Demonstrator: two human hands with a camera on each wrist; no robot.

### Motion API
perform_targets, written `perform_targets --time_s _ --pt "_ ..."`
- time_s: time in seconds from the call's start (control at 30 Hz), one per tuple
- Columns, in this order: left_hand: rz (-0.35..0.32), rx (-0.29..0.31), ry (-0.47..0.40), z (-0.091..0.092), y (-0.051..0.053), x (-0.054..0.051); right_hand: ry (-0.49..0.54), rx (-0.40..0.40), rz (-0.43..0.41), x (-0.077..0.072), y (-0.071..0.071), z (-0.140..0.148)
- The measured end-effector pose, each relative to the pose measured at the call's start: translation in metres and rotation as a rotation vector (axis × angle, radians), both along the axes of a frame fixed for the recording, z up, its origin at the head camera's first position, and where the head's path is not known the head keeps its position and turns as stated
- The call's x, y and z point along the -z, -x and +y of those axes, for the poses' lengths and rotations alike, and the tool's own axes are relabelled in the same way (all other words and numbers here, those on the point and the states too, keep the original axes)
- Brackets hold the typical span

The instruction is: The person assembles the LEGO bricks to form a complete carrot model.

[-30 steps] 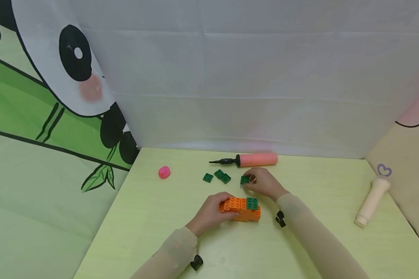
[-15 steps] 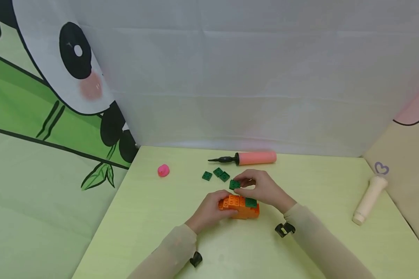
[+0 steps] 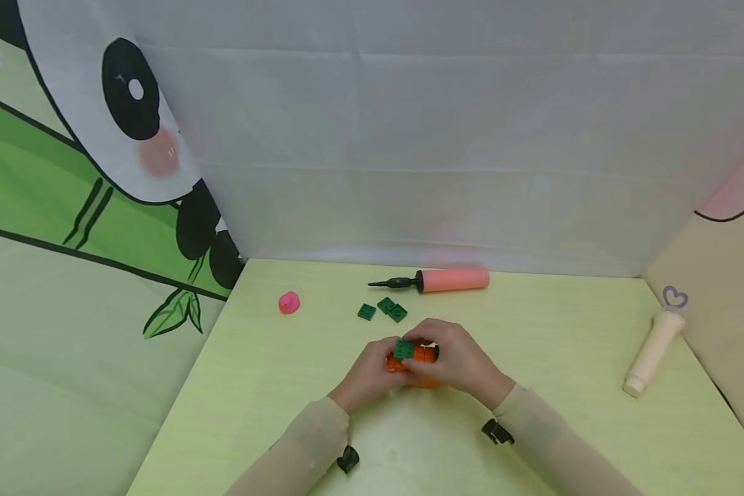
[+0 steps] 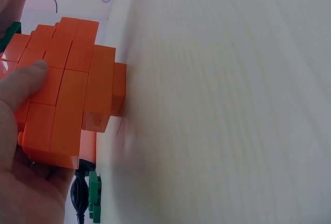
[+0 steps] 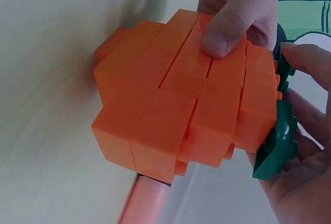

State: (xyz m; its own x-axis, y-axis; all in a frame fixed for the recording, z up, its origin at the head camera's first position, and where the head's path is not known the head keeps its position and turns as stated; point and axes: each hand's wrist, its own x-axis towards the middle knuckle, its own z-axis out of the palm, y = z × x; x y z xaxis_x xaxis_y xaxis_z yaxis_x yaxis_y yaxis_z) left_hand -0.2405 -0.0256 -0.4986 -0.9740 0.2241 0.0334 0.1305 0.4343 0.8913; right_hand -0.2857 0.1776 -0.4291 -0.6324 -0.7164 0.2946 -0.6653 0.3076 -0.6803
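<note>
My left hand (image 3: 368,372) grips a stepped build of orange bricks (image 4: 67,94), thumb on its near face in the left wrist view. Over the top of the build, my right hand (image 3: 461,362) pinches a small green brick (image 3: 404,348) at the left end. I cannot tell whether that brick is seated on the studs. Another green brick (image 5: 279,144) sits on the build's top at the other end, partly covered by the right hand in the head view. Beyond the hands lie loose green bricks (image 3: 366,312) on the table.
Behind the loose bricks lies a pink hand pump (image 3: 455,280) with a black nozzle. A small pink toy (image 3: 288,302) is at the back left of the table (image 3: 273,413). A cream cylinder (image 3: 654,353) lies near the right edge, by a purple heart shape (image 3: 675,297).
My right hand has carried the green brick leftward and nearer, from beside the loose bricks to the top of the orange build. The left hand keeps its hold in about the same place.
</note>
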Motion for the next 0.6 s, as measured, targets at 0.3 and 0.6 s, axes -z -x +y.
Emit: perform_targets --time_s 0.3,0.6 --pt "-0.020 -0.002 -0.021 0.001 0.003 0.001 0.006 0.008 0.012 0.002 0.002 0.003" --pt "0.005 -0.003 -0.019 0.004 0.008 0.003 0.000 -0.013 0.005 0.003 0.009 0.007"
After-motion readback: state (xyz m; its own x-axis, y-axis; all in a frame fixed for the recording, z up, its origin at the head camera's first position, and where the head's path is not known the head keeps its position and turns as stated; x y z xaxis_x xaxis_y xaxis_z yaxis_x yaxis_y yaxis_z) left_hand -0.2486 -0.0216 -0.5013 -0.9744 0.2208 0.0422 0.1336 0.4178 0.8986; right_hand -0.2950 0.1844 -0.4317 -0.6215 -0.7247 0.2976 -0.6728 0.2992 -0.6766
